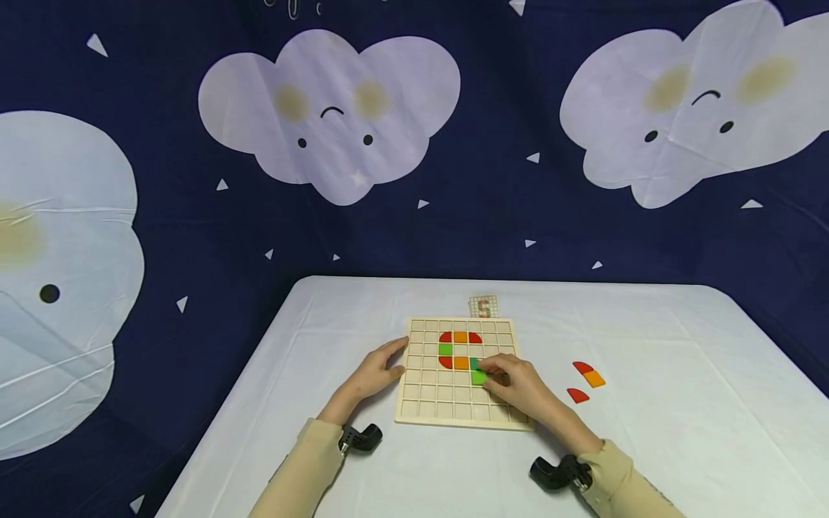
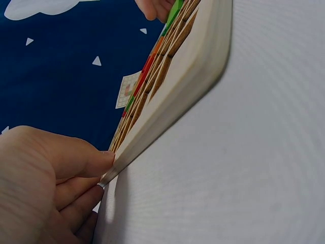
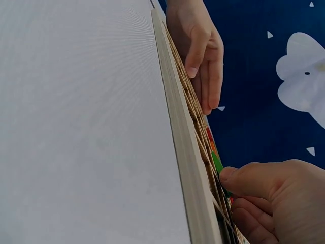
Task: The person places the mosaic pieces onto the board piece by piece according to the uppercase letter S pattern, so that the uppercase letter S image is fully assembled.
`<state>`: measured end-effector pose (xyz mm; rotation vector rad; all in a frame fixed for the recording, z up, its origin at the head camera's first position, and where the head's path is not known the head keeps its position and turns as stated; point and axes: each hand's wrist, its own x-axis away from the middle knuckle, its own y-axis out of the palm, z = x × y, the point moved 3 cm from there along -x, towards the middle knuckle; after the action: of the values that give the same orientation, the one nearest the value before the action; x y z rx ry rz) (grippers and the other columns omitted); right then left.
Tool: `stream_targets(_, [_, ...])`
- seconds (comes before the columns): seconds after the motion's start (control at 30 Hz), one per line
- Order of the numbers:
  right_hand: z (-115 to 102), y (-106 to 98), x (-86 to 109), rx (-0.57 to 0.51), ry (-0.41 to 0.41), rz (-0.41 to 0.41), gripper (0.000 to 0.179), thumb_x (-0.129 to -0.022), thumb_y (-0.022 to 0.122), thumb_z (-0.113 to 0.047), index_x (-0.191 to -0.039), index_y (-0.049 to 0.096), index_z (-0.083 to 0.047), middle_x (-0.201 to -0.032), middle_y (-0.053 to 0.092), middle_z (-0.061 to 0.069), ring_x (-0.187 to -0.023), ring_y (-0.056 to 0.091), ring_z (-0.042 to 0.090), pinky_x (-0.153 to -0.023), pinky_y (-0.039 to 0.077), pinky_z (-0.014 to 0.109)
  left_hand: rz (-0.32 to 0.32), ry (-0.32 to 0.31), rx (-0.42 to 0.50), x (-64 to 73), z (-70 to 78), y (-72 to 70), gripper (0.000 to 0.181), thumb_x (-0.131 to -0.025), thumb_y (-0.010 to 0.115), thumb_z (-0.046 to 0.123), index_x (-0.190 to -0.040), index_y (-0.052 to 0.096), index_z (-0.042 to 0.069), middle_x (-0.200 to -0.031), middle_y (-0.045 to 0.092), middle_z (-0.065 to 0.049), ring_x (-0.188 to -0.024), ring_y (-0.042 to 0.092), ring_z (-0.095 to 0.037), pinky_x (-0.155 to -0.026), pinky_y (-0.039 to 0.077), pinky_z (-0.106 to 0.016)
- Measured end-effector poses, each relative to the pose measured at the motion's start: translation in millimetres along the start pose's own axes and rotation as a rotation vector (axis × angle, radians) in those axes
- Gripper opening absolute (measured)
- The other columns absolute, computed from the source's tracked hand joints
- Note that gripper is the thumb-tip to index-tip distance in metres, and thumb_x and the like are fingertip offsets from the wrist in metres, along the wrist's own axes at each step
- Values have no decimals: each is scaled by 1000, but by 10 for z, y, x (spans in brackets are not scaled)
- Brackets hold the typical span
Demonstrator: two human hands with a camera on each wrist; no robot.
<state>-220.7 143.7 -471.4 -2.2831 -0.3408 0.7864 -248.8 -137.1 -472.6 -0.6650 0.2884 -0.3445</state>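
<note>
A wooden grid board (image 1: 430, 396) lies on the table. My left hand (image 1: 374, 373) rests at its left edge, fingers fairly straight, with the thumb touching the rim in the left wrist view. My right hand (image 1: 521, 385) pinches a light green square tile (image 3: 217, 162) between thumb and fingers over the board's right half. Set in the grid are red quarter-circle tiles (image 1: 445, 362), orange square tiles (image 1: 460, 337) and a green square tile (image 1: 445, 349), forming a curved shape. A darker green piece (image 1: 475, 364) shows beside the right fingertips, partly hidden by them.
Behind the board's far edge is a small card (image 1: 483, 306) printed with a grid and an S-like figure. To the right lie loose pieces: a red quarter-circle (image 1: 583, 367), an orange square (image 1: 594, 378) and another red quarter-circle (image 1: 578, 396). A dark blue cloud-patterned cloth (image 1: 388, 237) hangs behind the white table.
</note>
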Motion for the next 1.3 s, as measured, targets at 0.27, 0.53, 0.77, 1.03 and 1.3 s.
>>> stream_targets(0.27, [10, 9, 21, 8, 3, 11, 31, -76, 77, -4, -106, 68, -5, -100, 66, -1, -85, 61, 14, -72, 54, 27, 2, -7, 7, -1, 11, 11, 57, -87, 58, 0, -140, 38, -6, -143, 39, -20, -134, 32, -33, -111, 25, -44])
stream_targets(0.53, [-46, -96, -31, -142, 91, -8, 31, -81, 73, -6, -111, 66, -1, -104, 67, 8, -91, 65, 21, -79, 55, 30, -3, -7, 10, -7, 6, 14, 57, -88, 58, 0, -141, 38, -5, -144, 38, -20, -135, 31, -33, -111, 25, -45])
stream_targets(0.77, [-108, -498, -108, -243, 195, 71, 33, -87, 69, -13, -117, 65, -4, -112, 66, 10, -100, 63, 31, -83, 53, 40, -3, -9, 16, -9, 4, 13, 57, -88, 58, 0, -141, 38, -5, -144, 38, -20, -135, 31, -33, -110, 25, -45])
stream_targets(1.03, [85, -1036, 78, -144, 233, 147, 34, -90, 66, -17, -122, 62, -7, -116, 64, 11, -100, 64, 20, -79, 51, 16, -6, -9, 10, -7, -12, 8, 58, -88, 58, 0, -141, 37, -5, -145, 38, -19, -135, 31, -33, -111, 25, -45])
stream_targets(1.3, [323, -1424, 419, -72, 317, 209, 35, -92, 62, -22, -124, 62, -7, -117, 63, 14, -95, 59, -5, -76, 48, 10, 3, 7, 7, -3, 4, 2, 57, -87, 59, -1, -140, 38, -7, -143, 39, -21, -134, 32, -34, -110, 26, -46])
